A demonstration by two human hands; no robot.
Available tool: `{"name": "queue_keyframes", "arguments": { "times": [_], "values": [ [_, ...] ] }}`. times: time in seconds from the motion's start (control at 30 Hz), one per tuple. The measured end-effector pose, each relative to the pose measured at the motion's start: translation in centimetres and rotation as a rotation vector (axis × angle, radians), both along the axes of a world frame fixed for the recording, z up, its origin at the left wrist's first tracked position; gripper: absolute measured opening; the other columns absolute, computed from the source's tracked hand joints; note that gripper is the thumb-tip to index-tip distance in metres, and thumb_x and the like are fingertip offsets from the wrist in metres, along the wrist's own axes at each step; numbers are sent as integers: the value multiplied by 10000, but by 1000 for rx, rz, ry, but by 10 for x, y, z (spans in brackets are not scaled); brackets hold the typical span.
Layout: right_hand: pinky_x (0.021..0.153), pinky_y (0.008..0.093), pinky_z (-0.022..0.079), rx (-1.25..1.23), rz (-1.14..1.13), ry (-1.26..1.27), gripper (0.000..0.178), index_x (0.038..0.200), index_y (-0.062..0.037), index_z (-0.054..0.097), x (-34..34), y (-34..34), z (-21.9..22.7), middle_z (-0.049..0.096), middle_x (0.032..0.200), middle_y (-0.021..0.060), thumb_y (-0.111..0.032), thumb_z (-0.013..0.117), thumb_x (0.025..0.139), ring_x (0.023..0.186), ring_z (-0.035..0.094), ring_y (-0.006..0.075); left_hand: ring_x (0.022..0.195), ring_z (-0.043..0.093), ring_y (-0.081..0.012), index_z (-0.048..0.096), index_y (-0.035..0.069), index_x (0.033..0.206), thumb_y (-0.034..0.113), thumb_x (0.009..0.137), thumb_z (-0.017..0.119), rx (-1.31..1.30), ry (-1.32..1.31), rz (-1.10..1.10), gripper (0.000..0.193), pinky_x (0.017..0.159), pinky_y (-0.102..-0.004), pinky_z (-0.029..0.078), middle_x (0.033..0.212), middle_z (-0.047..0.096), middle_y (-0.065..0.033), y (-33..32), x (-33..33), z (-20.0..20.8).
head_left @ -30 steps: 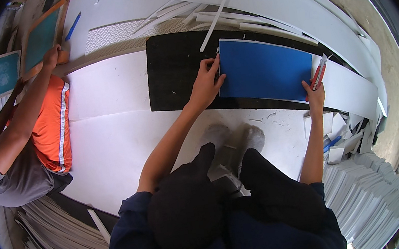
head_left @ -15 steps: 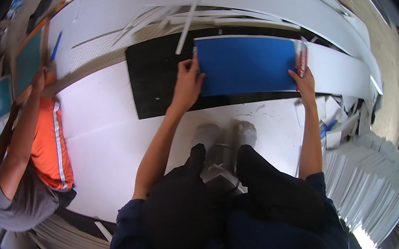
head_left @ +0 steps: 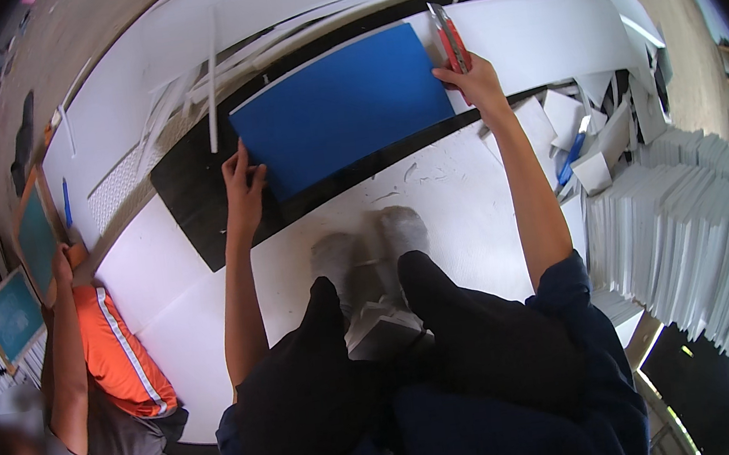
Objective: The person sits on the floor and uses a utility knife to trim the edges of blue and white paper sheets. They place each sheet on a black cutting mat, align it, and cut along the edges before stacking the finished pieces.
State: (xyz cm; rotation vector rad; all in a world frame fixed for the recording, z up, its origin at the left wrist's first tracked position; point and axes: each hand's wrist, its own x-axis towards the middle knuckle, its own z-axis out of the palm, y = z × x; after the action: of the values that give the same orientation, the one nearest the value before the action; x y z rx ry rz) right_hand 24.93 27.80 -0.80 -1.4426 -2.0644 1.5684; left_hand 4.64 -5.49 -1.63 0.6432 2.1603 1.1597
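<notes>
A blue rectangular board (head_left: 342, 113) lies over a black mat (head_left: 192, 211), tilted so its right end is farther away. My left hand (head_left: 244, 192) holds the board's left edge, fingers curled along it. At the board's right edge, my right hand (head_left: 479, 84) is closed around a red utility knife (head_left: 449, 38) whose metal tip points away from me. The thumb of that hand reaches toward the board's edge. A white board (head_left: 532, 38) lies beside the blue one, under the right hand.
Thin white offcut strips (head_left: 211, 83) lie beyond the mat. A blue cutter (head_left: 574, 152) rests among white scraps at right, by a tall stack of white sheets (head_left: 669, 220). On the left, another person (head_left: 111, 445) in grey and orange handles green framed boards (head_left: 36, 224).
The view has turned, and the blue board now appears slanted, its right end raised in the picture. Both hands stay at its ends, the knife still in my right hand.
</notes>
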Motion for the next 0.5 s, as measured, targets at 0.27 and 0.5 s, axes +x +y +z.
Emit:
{"name": "queue_keyframes", "arguments": {
  "times": [0.27,0.5],
  "values": [
    [663,263,476,71,38,-9,275,838,-11,572,0,-5,8,608,739,76,-183,728,691,664,592,147,870,429,-103,299,111,1368,85,884,499,-58,-1,3,525,751,-223,437,1116,342,-60,0,0,4],
    [631,288,479,165,57,10,280,796,-20,578,1,-6,6,629,724,99,-218,732,673,645,615,178,859,420,-104,293,97,1369,93,884,503,-67,19,-1,528,739,-219,433,1135,340,-67,1,0,3]
  ]
}}
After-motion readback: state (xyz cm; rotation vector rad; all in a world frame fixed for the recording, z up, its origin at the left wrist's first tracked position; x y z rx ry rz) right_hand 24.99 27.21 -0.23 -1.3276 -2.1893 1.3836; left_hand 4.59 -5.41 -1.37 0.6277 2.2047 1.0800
